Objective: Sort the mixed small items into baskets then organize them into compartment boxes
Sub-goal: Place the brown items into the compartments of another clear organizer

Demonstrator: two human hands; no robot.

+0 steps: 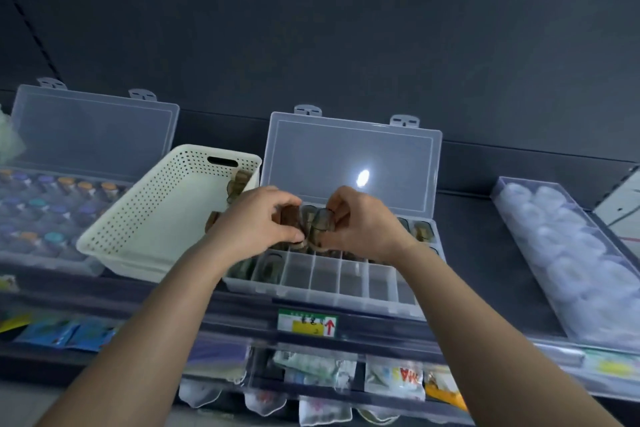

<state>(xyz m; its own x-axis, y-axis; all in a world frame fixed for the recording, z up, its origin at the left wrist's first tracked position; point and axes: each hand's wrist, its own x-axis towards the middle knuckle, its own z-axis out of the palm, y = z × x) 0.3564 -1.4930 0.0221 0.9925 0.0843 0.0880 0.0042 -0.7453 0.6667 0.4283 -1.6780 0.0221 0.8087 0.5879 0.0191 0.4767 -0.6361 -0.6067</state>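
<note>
A clear compartment box (346, 282) stands open on the shelf, lid up against the back wall. Some of its cells hold small brown vials; several front cells are bare. My left hand (258, 222) hovers over the box's back rows, fingers curled round a bunch of brown vials (289, 217). Close beside it, my right hand (363, 222) pinches one brown vial (322, 222) over the same rows. A cream perforated basket (152, 218) sits tilted left of the box, a few brown vials (237, 184) in its far right corner.
Another open compartment box (45, 215) at the left holds vials with coloured caps. A long clear tray (571, 253) of white round items lies at the right. Below the shelf edge with a price label (307, 322) hang small packets.
</note>
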